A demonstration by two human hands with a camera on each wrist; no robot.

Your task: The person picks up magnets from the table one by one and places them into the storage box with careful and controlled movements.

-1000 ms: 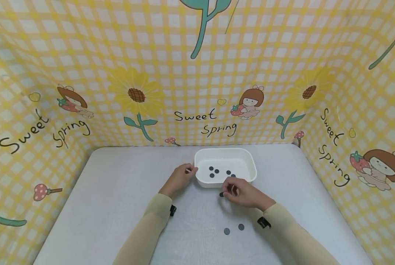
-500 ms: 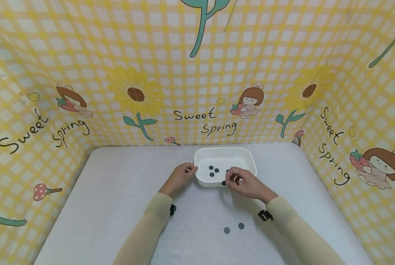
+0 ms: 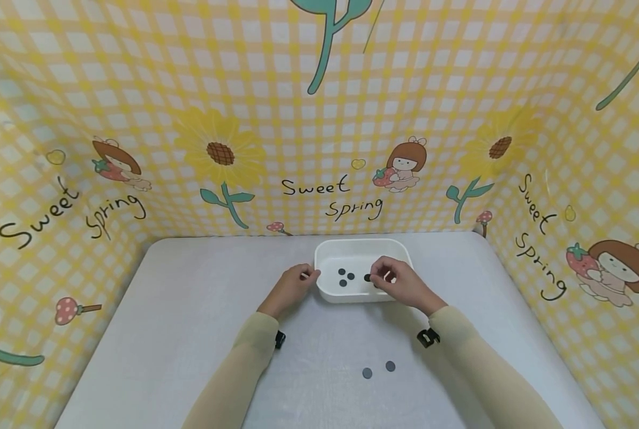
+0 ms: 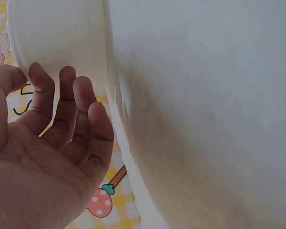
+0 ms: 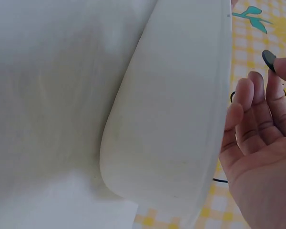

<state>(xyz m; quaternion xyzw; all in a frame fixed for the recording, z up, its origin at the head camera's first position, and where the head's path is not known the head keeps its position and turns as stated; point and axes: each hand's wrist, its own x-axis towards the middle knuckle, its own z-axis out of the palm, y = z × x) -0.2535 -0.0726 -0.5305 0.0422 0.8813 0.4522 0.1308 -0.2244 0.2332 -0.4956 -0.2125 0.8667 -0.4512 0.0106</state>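
Note:
A white rectangular basin (image 3: pixel 346 297) with rounded corners stands at the table's far side. My left hand (image 3: pixel 291 291) pinches its left rim, thumb on the rim and index finger against the outer wall (image 4: pixel 62 33). Between the thumb and index finger of my right hand (image 3: pixel 405 285) is a small dark round disc (image 5: pixel 269 60), held above the basin. Several like discs (image 3: pixel 343 283) lie on the basin's floor; my right hand hides part of that floor. Two more discs, one grey (image 3: pixel 367 373) and one beside it (image 3: pixel 390 366), lie flat on the table nearer me.
A pale cloth covers the table (image 3: pixel 201 333). Yellow checked fabric (image 3: pixel 308 137) with printed flowers and lettering walls the back and both sides. A black strap fitting (image 3: pixel 428 338) sits at my right wrist, another (image 3: pixel 280 339) at the left.
My right hand has carried the disc from in front of the basin, up past its near rim, to above the inside. The left hand and the two table discs have stayed put.

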